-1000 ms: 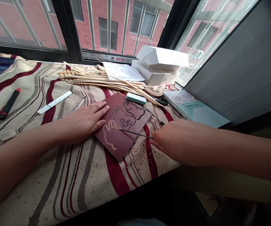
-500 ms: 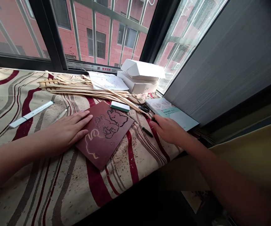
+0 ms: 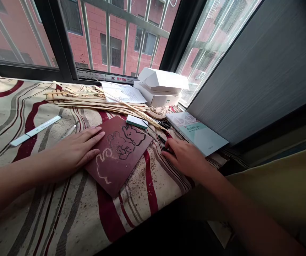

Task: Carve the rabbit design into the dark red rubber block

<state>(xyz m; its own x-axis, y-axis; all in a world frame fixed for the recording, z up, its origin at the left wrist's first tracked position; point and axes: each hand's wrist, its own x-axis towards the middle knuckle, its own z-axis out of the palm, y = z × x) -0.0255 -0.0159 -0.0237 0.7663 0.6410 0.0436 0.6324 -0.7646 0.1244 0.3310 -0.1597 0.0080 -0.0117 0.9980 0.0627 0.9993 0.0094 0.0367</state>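
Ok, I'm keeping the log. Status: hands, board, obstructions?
Left hand on maroon board, left side. Right hand at dark-handled tools, grip unclear. Dark and pale outlines showing. Small block at far edge.

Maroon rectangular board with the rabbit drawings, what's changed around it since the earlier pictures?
The bare right hand has left the maroon board and moved rightward, its fingers now at slim dark tool handles; grip unclear. The bare left hand still lies flat on the board.

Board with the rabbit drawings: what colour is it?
The board is dull reddish brown, shown in the head view.
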